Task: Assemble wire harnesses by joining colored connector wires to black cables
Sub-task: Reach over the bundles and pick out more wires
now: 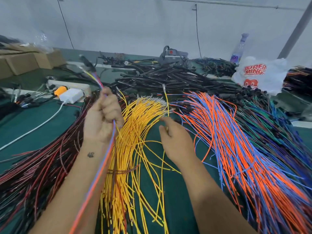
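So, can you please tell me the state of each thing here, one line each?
Left hand: gripping a few coloured wires, raised.
Right hand: pinching one yellow wire, lifted upright.
Yellow bundle: loose on the table, tied at the middle.
Orange and blue bundle: lying spread.
Plastic bag: crumpled.

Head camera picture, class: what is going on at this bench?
A person is sorting wires. The left hand grips a few coloured wires raised off the green table. The right hand pinches one yellow wire from the yellow bundle. Orange and blue wires lie alongside; black cables lie behind.
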`<state>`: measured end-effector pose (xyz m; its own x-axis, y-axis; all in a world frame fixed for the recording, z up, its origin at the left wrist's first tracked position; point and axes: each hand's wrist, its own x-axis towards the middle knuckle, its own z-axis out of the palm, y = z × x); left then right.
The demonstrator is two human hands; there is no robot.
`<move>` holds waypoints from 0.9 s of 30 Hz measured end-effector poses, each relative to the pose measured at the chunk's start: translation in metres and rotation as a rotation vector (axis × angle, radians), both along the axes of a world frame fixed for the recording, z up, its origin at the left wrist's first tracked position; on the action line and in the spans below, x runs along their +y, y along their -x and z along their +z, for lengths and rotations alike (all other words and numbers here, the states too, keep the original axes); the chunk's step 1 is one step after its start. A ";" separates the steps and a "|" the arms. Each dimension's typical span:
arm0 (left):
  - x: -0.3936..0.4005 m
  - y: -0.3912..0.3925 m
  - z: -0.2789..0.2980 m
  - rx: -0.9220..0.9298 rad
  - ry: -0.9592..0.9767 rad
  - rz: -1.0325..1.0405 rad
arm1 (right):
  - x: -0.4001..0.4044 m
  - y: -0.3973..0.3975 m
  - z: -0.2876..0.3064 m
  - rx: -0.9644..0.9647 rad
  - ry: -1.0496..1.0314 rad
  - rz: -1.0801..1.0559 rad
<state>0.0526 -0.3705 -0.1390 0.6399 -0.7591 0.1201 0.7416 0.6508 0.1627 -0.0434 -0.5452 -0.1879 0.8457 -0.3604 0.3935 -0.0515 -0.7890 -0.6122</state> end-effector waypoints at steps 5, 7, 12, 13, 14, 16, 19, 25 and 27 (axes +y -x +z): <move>-0.047 0.011 -0.016 -0.301 -0.667 0.245 | -0.002 -0.001 0.003 -0.138 0.032 -0.090; -0.059 0.017 -0.022 -0.537 -0.996 0.424 | -0.004 0.000 0.006 -0.179 0.089 -0.150; -0.062 0.016 -0.023 -0.551 -0.927 0.560 | 0.003 0.008 0.014 -0.047 0.107 0.163; -0.061 0.015 -0.022 -0.478 -0.833 0.570 | 0.008 0.009 0.015 -0.005 0.041 0.257; -0.059 0.013 -0.020 -0.386 -0.718 0.570 | 0.013 0.010 0.015 0.029 -0.017 0.323; -0.054 0.007 -0.020 -0.179 -0.447 0.544 | 0.025 0.009 0.014 0.049 0.000 0.373; -0.044 0.000 -0.023 0.069 -0.104 0.465 | 0.037 0.005 0.014 0.011 0.224 0.348; -0.040 0.002 -0.012 -0.017 -0.301 0.662 | 0.030 0.007 0.019 -0.239 0.613 -0.036; -0.045 0.008 -0.002 -0.099 -0.409 0.781 | 0.024 0.007 0.019 -0.290 0.651 -0.102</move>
<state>0.0442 -0.4152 -0.1410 0.9942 -0.1059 0.0173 0.0804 0.8424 0.5329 -0.0499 -0.5210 -0.1687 0.6488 -0.0477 0.7594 -0.0511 -0.9985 -0.0190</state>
